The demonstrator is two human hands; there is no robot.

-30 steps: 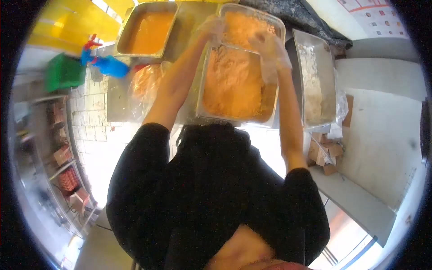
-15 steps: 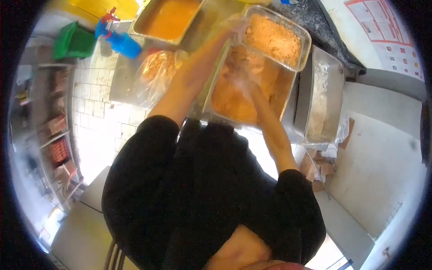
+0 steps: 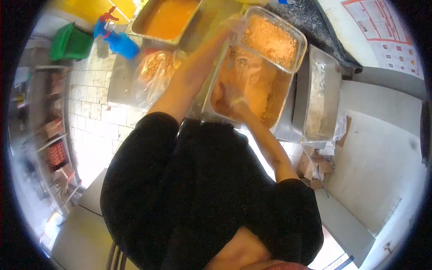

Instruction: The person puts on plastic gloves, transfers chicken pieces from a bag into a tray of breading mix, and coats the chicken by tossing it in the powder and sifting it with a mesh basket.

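My left hand [image 3: 236,28], in what looks like a clear glove, grips the left end of a mesh-sided basket [image 3: 302,47] filled with orange crumbs [image 3: 269,41]. The basket rests over the far end of a deep metal tray [image 3: 282,110]. Orange powdery breading [image 3: 256,83] fills that tray. Down in its near left part is my right hand [image 3: 233,95], touching the breading. Motion blur hides how its fingers are set.
Left of the tray lies a clear bag [image 3: 155,72] of orange crumbs. Beyond it are a pan of orange liquid [image 3: 167,20], a blue spray bottle [image 3: 122,45] and a green bin [image 3: 72,42]. A deep steel pan [image 3: 320,94] stands on the right.
My right hand has moved nearer my body and slightly left inside the tray. My left hand stays at the basket's end, and the basket has hardly shifted.
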